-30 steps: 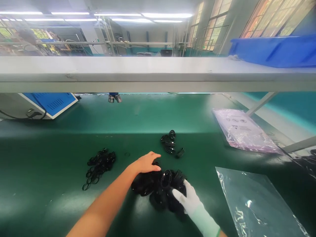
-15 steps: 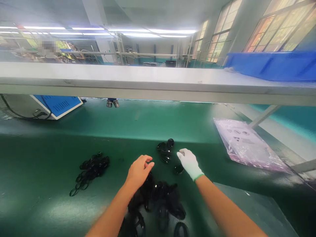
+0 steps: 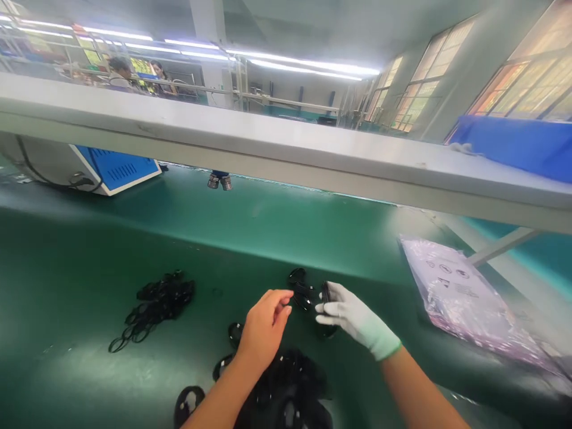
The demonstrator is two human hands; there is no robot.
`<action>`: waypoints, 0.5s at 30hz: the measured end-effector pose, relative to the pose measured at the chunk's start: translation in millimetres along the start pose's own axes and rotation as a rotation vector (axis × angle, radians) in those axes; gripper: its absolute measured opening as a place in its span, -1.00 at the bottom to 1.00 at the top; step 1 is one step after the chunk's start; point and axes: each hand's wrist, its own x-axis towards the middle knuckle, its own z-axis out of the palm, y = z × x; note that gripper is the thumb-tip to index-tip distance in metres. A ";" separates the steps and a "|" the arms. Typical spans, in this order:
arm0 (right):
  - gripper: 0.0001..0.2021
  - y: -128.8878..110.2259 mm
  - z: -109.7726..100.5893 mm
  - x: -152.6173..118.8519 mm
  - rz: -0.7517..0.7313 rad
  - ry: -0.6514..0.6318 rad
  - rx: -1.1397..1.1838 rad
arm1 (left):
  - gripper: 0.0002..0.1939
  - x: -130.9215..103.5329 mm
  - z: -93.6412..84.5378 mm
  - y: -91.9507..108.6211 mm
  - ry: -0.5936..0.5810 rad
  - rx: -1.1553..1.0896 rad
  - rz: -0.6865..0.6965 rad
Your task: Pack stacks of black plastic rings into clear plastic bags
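My bare left hand (image 3: 266, 325) hovers over the near pile of black coils (image 3: 297, 381), which look like bundled cables. Its fingers are curved, thumb and forefinger apart, and nothing shows between them. On my right hand (image 3: 353, 316) there is a white glove with a green cuff. Its fingers are closed on a black coil (image 3: 326, 292), seen edge-on and partly covered by them. Between the hands, a little farther away, lies a small group of black coils (image 3: 304, 295). My left forearm hides part of the near pile.
A pile of thin black loops (image 3: 161, 304) lies to the left on the green table (image 3: 89, 369). A plastic-wrapped packet (image 3: 469, 292) rests at the right. A white shelf (image 3: 268, 137) crosses above, with a blue bin (image 3: 513, 143) on it. A blue-and-grey machine (image 3: 120, 170) stands back left.
My right hand has turned and now grips a black coil; before, it was above the table beside one. The left hand has shifted slightly. The whole view has tilted.
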 end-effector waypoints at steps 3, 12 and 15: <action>-0.43 2.7 23.8 -46.0 0.004 -0.159 0.275 | -0.54 3.9 19.1 16.2 -0.085 -0.092 0.145; -0.52 8.7 74.4 -108.2 0.009 -0.082 0.333 | -0.52 -39.7 25.3 28.0 -0.153 -0.044 0.258; -0.51 13.3 84.0 -121.0 -0.032 -0.097 0.395 | -0.54 -54.1 23.9 29.9 -0.114 -0.101 0.211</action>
